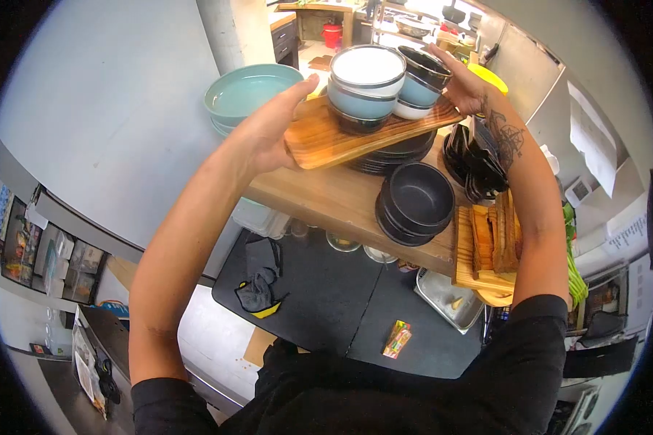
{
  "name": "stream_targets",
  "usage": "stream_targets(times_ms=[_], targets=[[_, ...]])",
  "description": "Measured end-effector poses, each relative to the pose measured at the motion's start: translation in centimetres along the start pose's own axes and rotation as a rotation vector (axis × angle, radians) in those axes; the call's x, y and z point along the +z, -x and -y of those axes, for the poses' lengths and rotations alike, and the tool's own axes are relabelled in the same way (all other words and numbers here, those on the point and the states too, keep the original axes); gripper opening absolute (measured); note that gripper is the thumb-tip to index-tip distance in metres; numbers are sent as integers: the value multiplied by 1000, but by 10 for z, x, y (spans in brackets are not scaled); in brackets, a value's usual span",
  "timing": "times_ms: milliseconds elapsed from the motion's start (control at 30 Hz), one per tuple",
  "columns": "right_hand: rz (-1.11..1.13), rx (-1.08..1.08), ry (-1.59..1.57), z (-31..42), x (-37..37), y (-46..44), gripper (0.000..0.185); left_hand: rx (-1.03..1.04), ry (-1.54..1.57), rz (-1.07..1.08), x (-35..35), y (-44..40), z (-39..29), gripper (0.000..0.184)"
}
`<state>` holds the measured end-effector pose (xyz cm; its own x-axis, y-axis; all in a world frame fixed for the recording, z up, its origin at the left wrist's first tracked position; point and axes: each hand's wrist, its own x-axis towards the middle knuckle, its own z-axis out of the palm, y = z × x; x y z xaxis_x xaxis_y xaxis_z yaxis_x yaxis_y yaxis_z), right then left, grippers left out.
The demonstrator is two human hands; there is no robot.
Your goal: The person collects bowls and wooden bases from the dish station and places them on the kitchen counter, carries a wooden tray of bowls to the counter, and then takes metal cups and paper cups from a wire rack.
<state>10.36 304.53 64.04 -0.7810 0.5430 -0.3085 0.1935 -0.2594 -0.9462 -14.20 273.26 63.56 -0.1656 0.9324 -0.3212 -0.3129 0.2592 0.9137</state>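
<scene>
The tray (310, 138) is above the shelf (326, 197), slightly tilted, carrying two stacks of bowls: the left stack (366, 90) and the right stack (419, 85). Black plates (395, 158) sit right under it; whether it touches them, I cannot tell.

Green bowls (248, 94) stand just beside the left hand (279, 134). Nearer are black bowls (418, 197), with dark dishes (474, 161) and wooden boards (490, 235) to their right, close under the right forearm. On the dark counter (319, 312) below lie gloves (257, 286), a metal pan (450, 299) and a packet (397, 339).

Both arms reach up and forward, elbows bent outward. The left hand grips one end, thumb raised, its lower fingers partly hidden. The right hand (468, 88) is at the other end, fingers extended beside the right stack; its exact hold is unclear.

Print on the packet and wall sheet (591, 138) is too small to read.
</scene>
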Motion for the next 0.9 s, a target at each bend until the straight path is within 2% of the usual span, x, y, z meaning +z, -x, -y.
stream_targets(times_ms=[100,167,200,267,300,367,433,500,567,600,633,667,733,800,833,867,900], targets=[[-22,22,116,4,8,13,106,27,-45,25,-2,11,3,94],[-150,7,239,8,14,18,116,31,-123,-46,-8,16,5,105],[-146,8,243,9,14,17,116,32,-119,-50,-11,22,8,105],[-364,65,337,13,7,16,128,94,-67,-45,-16,42,17,112],[-434,24,381,12,7,19,135,94,-65,-52,-23,51,26,112],[-402,11,405,18,6,35,137,106,-69,-197,-44,71,48,109],[-406,-5,409,19,-2,43,138,120,-47,-185,-66,104,68,105],[-433,-70,407,13,10,56,136,135,-11,-185,-96,134,91,101],[-521,-83,585,3,18,94,114,72,66,-143,-137,160,126,86],[-572,-89,702,-2,27,116,104,83,94,-197,-158,172,148,86],[-621,-116,788,-8,38,144,94,22,101,-135,-184,186,171,79],[-676,-187,852,-13,52,156,92,-40,113,-78,-209,202,197,72],[-696,-404,860,-25,110,167,90,-132,104,-246,-252,232,254,66],[-642,-615,797,-39,190,173,87,-279,-211,-390,-281,266,278,70],[-563,-694,747,-51,237,171,86,-348,-495,-505,-304,280,310,76],[-451,-753,684,-64,286,165,85,-339,-730,-520,-320,302,324,80],[-303,-784,613,-79,334,158,83,-463,-858,-496,-333,320,331,78]])
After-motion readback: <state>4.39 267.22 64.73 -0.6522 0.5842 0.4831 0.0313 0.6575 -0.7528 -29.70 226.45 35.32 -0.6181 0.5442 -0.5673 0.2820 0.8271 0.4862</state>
